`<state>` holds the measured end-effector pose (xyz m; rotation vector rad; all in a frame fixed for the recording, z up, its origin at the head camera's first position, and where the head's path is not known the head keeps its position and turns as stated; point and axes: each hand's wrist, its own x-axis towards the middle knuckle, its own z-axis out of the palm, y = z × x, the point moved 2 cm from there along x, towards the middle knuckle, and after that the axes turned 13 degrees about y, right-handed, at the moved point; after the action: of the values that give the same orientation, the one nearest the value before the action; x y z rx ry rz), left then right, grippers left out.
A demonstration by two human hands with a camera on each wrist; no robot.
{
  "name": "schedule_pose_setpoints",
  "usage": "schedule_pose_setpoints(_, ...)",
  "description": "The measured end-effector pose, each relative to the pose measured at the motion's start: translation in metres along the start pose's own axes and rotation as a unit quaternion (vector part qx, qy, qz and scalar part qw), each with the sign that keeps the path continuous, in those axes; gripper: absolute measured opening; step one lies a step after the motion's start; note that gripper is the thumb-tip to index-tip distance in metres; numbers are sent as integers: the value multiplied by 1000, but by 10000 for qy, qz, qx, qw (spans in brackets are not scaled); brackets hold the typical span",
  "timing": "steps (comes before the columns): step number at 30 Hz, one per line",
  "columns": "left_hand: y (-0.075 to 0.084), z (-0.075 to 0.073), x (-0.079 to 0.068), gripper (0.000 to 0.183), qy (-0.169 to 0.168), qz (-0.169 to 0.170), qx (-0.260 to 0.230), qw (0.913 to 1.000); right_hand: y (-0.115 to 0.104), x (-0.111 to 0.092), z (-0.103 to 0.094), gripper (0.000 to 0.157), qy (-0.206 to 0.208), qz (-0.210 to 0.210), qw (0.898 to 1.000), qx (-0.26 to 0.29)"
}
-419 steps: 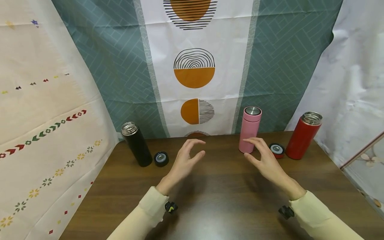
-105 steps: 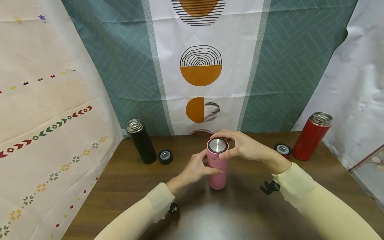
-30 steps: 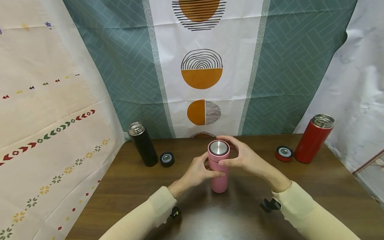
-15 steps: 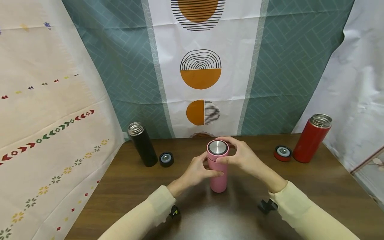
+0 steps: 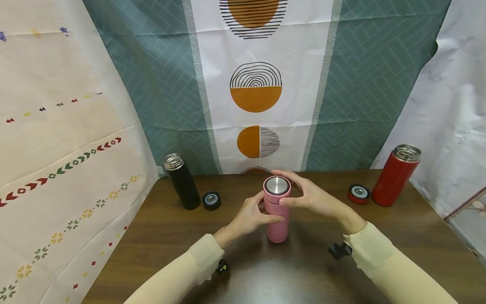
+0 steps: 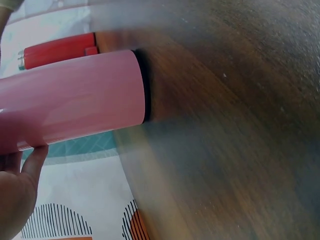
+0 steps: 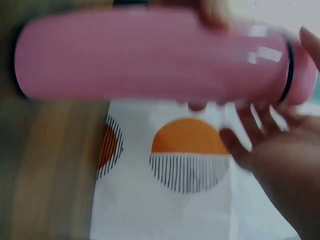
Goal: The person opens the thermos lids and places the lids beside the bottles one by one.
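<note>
A pink thermos flask (image 5: 277,230) stands upright at mid-table, its base close over the wood. My left hand (image 5: 247,217) grips the flask's body, thumb across the front and fingers behind it. At the top, my right hand (image 5: 313,198) holds the silver-topped pink lid (image 5: 276,185) between thumb and fingers. The lid sits on the flask, with a thin seam below it. In the right wrist view, the right hand's fingers (image 7: 245,132) reach round the lid end beside the dark seam ring. The left wrist view shows the flask's lower body (image 6: 100,95) and dark base rim.
A black flask (image 5: 182,185) with a bare steel mouth stands back left, its upturned black cap (image 5: 211,200) beside it. Back right is an uncapped red flask (image 5: 395,177) with its upturned red-and-black cap (image 5: 358,194). A patterned cloth (image 5: 254,42) hangs behind the table.
The pink flask has come from the back right to the middle, and both hands, earlier empty, now hold it. Over the last second, the right hand's thumb has shifted slightly at the lid.
</note>
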<state>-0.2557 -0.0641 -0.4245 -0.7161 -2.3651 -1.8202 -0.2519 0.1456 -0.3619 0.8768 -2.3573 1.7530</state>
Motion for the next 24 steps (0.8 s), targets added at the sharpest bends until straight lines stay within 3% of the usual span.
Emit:
schedule_pose_setpoints(6, 1, -2, -3, 75, 42, 10, 76, 10000, -15, -12, 22, 71, 1262, 50, 9911, -430)
schedule_pose_setpoints(10, 1, 0, -3, 75, 10, -28, 25, 10000, -17, -10, 24, 65, 1550, 102, 9865, -520)
schedule_pose_setpoints(15, -1, 0, -2, 73, 41, -144, 32, 9999, -13, -1, 13, 64, 883, 0, 9953, -399)
schedule_pose_setpoints(18, -1, 0, -3, 73, 16, -234, -34, 9997, -9, 6, 5, 63, 223, 14, 9997, 110)
schedule_pose_setpoints(24, -1, 1, 0, 72, 56, -199, 13, 9998, 0, 18, -4, 60, -791, 310, 9911, 1023)
